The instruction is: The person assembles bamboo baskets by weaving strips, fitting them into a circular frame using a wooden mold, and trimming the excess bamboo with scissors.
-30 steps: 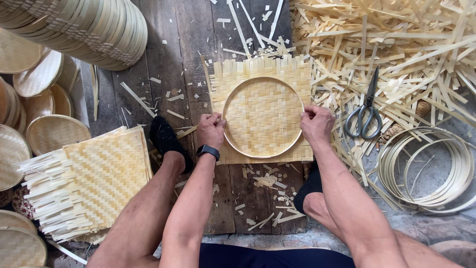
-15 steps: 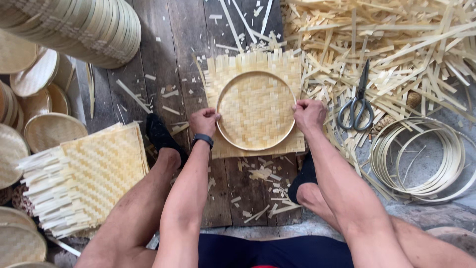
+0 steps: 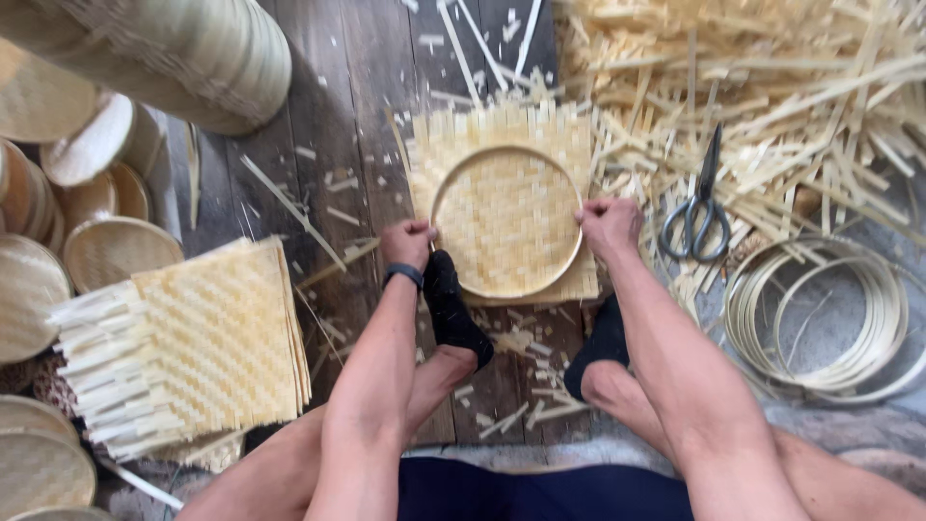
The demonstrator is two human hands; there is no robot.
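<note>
Lying between left hand (image 3: 406, 243) and right hand (image 3: 608, 224): hoop (image 3: 505, 220) (gripped).

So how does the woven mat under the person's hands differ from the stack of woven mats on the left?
The woven mat in the middle is single, while the stack of mats holds several layered sheets. The single mat has a round hoop pressed onto it, gripped by the left hand and right hand; the stack bears nothing and is untouched. The stack lies skewed, with long loose strip ends fanning left. Both are pale, square, flat-woven strip work on the dark plank floor.
</note>
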